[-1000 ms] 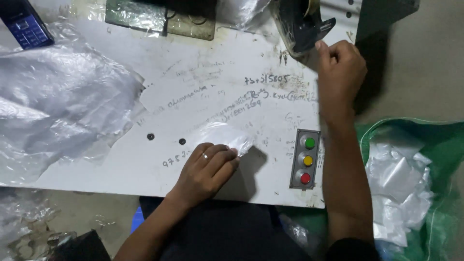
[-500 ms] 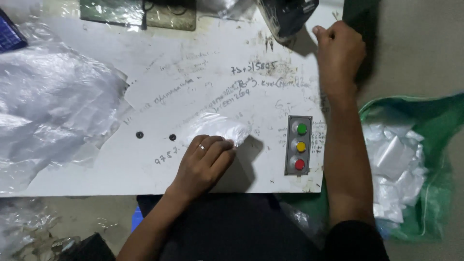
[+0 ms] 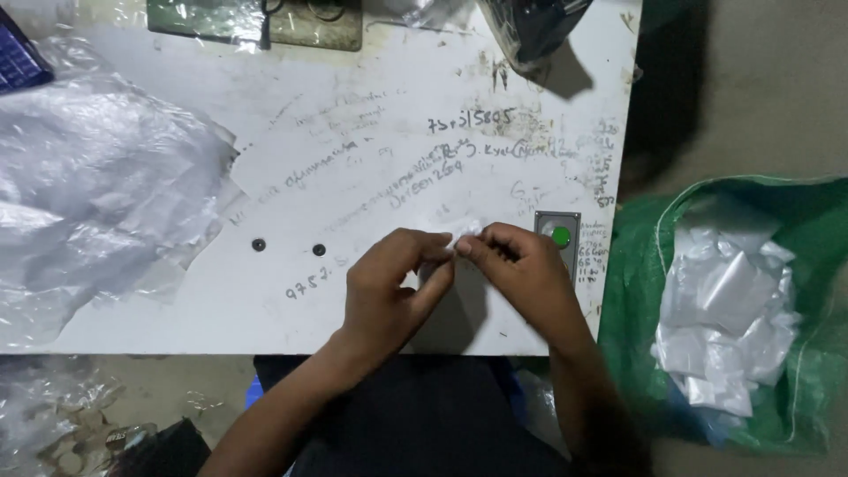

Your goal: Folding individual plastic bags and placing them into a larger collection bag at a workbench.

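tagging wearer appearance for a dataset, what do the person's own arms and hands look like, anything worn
Both forearms are bare, with no sleeves, gloves or watch in view. The left hand and right hand show no ring from this angle. The clothing below the arms is dark.

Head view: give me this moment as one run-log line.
left hand: pinching small clear plastic bag | right hand: pinching same bag | over white table | green sack: at right, holds clear bags

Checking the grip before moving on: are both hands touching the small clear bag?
Touching. The head view shows left hand and right hand fingertips pinching the small clear bag.
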